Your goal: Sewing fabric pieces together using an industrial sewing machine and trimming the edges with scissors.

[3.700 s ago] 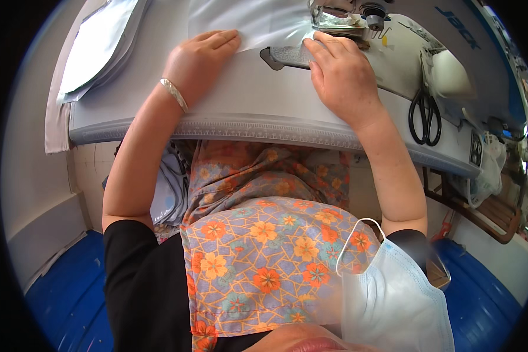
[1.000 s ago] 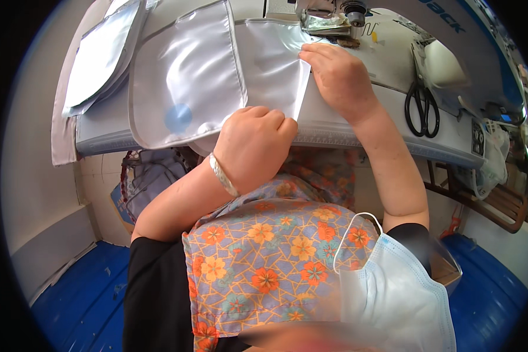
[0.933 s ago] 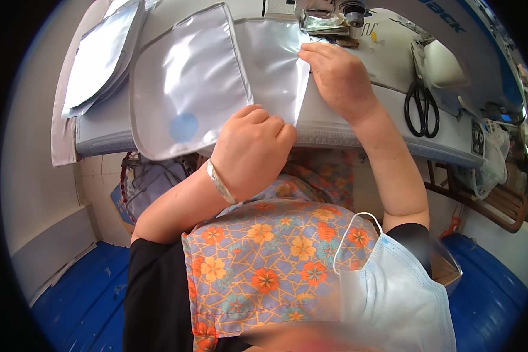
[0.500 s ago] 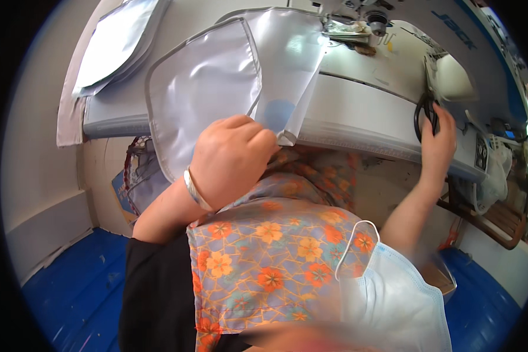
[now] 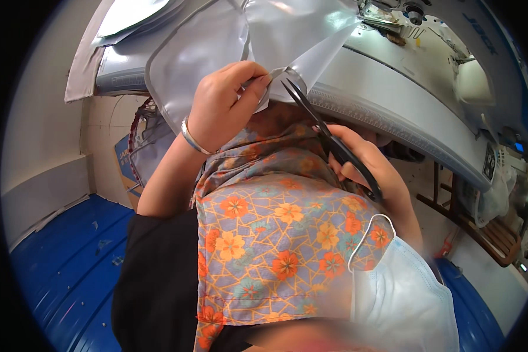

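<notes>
Left hand (image 5: 220, 105) is raised with wrist bent, fingers pinching the silver fabric (image 5: 217, 53) hanging off the counter (image 5: 405, 117) edge. Right hand (image 5: 369, 170) is gripping black scissors (image 5: 328, 138), blades parted at the fabric's corner.

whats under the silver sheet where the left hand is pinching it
The left hand pinches the silver sheet at its edge, where the open scissors in the right hand meet it. Beneath hangs flowered cloth. The sheet hides the table edge.

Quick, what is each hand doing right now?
Left hand: closed, pinching the edge of the silvery fabric piece.
Right hand: closed around the black scissors, blades at the fabric edge.
</notes>
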Demonstrator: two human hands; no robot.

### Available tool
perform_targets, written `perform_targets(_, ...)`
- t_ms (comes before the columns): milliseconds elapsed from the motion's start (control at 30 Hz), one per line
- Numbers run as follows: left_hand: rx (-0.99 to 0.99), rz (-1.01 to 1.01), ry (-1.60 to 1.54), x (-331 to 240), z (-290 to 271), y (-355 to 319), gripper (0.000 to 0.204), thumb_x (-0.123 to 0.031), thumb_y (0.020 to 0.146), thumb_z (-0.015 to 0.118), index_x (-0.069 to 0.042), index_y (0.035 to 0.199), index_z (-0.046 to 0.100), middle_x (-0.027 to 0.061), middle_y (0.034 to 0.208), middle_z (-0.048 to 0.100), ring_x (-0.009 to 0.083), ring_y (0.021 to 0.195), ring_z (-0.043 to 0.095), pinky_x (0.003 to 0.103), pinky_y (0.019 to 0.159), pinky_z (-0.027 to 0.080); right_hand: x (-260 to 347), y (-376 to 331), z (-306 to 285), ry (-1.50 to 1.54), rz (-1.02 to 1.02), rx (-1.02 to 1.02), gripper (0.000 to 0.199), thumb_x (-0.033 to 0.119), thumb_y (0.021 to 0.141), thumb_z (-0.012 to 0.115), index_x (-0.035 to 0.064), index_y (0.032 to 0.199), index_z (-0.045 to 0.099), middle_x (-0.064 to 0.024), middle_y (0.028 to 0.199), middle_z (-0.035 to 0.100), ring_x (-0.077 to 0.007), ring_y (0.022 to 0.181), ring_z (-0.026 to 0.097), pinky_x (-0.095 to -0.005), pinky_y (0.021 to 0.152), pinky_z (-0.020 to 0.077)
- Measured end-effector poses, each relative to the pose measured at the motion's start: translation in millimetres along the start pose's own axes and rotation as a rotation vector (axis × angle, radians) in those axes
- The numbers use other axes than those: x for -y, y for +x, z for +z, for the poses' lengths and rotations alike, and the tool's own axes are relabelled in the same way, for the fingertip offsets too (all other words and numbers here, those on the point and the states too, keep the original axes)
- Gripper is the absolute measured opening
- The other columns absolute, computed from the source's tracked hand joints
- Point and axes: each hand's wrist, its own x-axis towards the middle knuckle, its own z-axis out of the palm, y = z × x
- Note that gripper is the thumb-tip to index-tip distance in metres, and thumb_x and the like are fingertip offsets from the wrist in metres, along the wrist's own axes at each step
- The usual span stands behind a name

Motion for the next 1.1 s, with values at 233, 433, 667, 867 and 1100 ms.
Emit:
perform_targets(233, 0.019, 0.087, -0.003, -7, 4, -1, 0.004, -0.005, 0.088, 0.065, -0.001, 0.089, 0.066, 0.0144, 0.076, 0.064, 0.0305, 0.066, 0.063, 0.036, 0.061, 0.051, 13, 15, 14, -0.109, -0.072, -0.059, 0.091, 0.067, 0.088, 0.064, 0.0001, 0.146, 0.043, 0.0017, 0.076, 0.049, -0.0077, 0.07, 0.048, -0.0233, 0.07, 0.041)
perform_targets(433, 0.009, 0.11, 0.038, -3, 2, 1, 0.003, -0.003, 0.086, 0.065, -0.001, 0.088, 0.066, 0.0143, 0.076, 0.064, 0.033, 0.067, 0.063, 0.037, 0.061, 0.05, 7, 16, 24, -0.051, -0.173, -0.109, 0.084, 0.062, 0.094, 0.06, 0.0, 0.147, 0.041, 0.0022, 0.073, 0.047, -0.0076, 0.069, 0.047, -0.0241, 0.076, 0.0427)
perform_targets(667, -0.076, -0.009, 0.001, 26, -22, -23, 0.006, -0.005, 0.09, 0.063, 0.0, 0.092, 0.067, 0.0081, 0.075, 0.064, 0.0195, 0.068, 0.061, 0.031, 0.063, 0.049, 1, 15, 26, 0.052, -0.144, -0.145, 0.072, 0.053, 0.1, 0.057, -0.0002, 0.146, 0.042, 0.0027, 0.07, 0.048, -0.0042, 0.059, 0.045, -0.0196, 0.065, 0.0447)
perform_targets(867, -0.469, -0.445, 0.126, 94, -183, -99, 0.012, -0.011, 0.096, 0.063, -0.001, 0.097, 0.07, -0.0061, 0.081, 0.06, 0.0052, 0.072, 0.052, 0.02, 0.064, 0.042, -18, -7, -6, -0.192, -0.402, -0.516, 0.074, 0.055, 0.1, 0.052, -0.0061, 0.141, 0.046, 0.004, 0.063, 0.044, -0.0049, 0.051, 0.043, -0.0196, 0.055, 0.0408)
perform_targets(1100, 0.152, -0.639, 1.01, 117, -168, -108, 0.023, -0.025, 0.093, 0.057, -0.007, 0.092, 0.071, 0.0167, 0.094, 0.072, 0.0402, 0.087, 0.068, 0.048, 0.076, 0.055, -22, -25, -65, -0.261, -0.432, -0.553, 0.081, 0.059, 0.099, 0.054, -0.0057, 0.146, 0.04, 0.0009, 0.061, 0.048, -0.0086, 0.046, 0.045, -0.0209, 0.05, 0.0419)
